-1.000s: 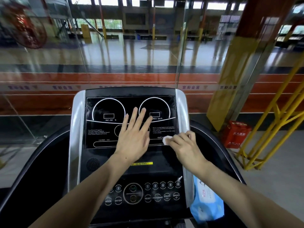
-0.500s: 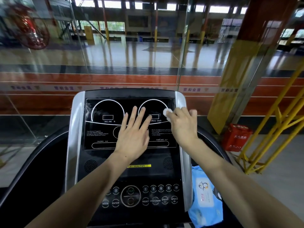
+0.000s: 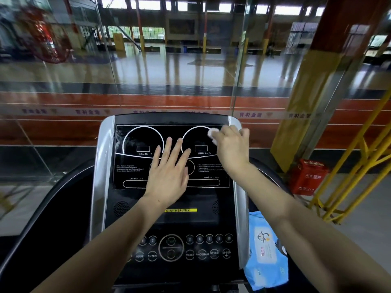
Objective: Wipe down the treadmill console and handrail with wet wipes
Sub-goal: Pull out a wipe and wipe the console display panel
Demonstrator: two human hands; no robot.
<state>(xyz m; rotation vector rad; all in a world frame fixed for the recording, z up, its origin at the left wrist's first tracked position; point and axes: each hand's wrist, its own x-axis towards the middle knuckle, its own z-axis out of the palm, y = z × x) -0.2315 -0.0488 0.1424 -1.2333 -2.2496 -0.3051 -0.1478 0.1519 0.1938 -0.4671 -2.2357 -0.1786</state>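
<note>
Now your right hand (image 3: 230,144) has climbed from the console's (image 3: 171,187) lower text panel to its top right corner, grip pinched on the wet wipe (image 3: 212,133). Left hand (image 3: 169,172) stays flat, fingers spread, mid-display. Right display side covered; handrail (image 3: 53,193) still untouched.

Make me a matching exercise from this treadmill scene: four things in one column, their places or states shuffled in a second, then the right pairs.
Things:
1. left hand
2. white wipe
3. blue wipes pack
4. red box

Places or states:
A. on the floor by the yellow railing
B. flat on the console screen
C. beside the console's lower right edge
D. held by the right hand at the screen's upper right

Pairs: 1-B, 2-D, 3-C, 4-A
</note>
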